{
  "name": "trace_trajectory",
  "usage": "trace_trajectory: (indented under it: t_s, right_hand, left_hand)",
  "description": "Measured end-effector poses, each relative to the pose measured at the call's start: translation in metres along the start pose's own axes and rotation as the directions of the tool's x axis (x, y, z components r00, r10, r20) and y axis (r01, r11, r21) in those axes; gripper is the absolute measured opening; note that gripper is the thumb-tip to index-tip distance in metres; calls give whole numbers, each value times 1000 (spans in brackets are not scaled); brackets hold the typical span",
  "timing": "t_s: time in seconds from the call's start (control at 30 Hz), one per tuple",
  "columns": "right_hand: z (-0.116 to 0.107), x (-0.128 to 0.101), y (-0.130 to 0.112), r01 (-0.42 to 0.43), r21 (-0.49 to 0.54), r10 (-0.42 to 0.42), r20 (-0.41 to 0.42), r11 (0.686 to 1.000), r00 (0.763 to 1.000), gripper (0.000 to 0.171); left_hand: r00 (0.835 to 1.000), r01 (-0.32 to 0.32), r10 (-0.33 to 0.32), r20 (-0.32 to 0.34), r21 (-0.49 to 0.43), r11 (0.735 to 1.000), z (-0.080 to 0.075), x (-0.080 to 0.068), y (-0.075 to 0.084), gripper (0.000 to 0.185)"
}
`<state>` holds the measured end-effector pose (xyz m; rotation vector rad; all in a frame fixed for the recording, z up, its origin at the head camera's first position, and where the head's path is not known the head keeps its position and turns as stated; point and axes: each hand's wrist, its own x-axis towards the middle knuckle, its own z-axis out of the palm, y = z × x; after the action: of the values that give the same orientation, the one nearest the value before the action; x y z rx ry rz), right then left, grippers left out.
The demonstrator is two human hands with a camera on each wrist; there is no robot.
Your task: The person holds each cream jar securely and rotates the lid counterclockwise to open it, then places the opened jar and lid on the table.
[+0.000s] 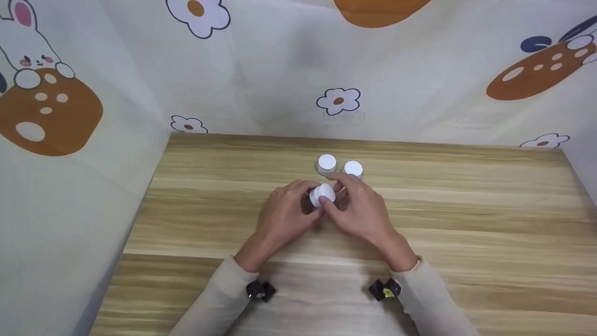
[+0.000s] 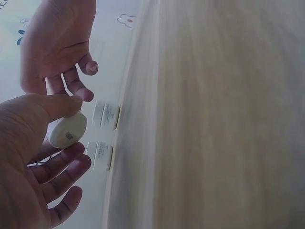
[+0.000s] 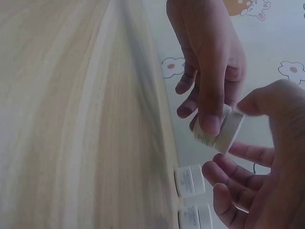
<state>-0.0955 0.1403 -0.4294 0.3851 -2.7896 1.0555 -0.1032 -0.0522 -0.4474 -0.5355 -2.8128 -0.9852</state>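
A small white jar [image 1: 322, 194] is held above the wooden table [image 1: 466, 224] near its middle. My left hand [image 1: 285, 213] grips it, thumb on one side and fingers curled beneath, as the left wrist view shows at the jar [image 2: 66, 131]. My right hand [image 1: 361, 209] hovers close on the other side. In the right wrist view its thumb [image 3: 255, 101] is near the jar [image 3: 222, 132] and its fingers [image 3: 228, 172] hang loosely spread, clear of it. Two more white jars [image 1: 327, 164] [image 1: 353, 169] stand side by side just behind the hands.
Patterned fabric [image 1: 298, 70] with flowers and rabbits walls the table at the back and both sides. A black wrist camera [image 1: 260, 290] sits on each sleeve. Bare wood stretches left, right and in front of the hands.
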Motion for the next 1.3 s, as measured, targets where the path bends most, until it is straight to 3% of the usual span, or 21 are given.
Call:
trace_trajectory:
  t_s: [0.1,0.23,0.53,0.8,1.03,1.3]
  right_hand:
    - [-1,0,0,-29,4,29,-16,1000,999,46]
    - [-1,1,-1,-54,3,54,-16,999,998,37]
    - [1,0,0,-24,5,24,-15,1000,1000,30]
    - [1,0,0,-9,-2,9,-5,1000,1000,30]
    - [1,0,-1,-34,11,34,-11,999,999,44]
    - [3,-1,0,-50,13,50,-20,999,999,29]
  left_hand:
    - [1000,1,-1,-8,-2,1000,0,0,1,48]
    - [1000,-3,3,-15,1,1000,0,0,1,46]
    - [1000,-8,8,-5,8,1000,1,1,1,47]
    - [1000,-13,13,-10,11,1000,2,1,0,46]
    - [1000,-3,3,-6,3,1000,2,0,0,47]
    - [1000,-12,12,-14,24,1000,3,-1,-1,46]
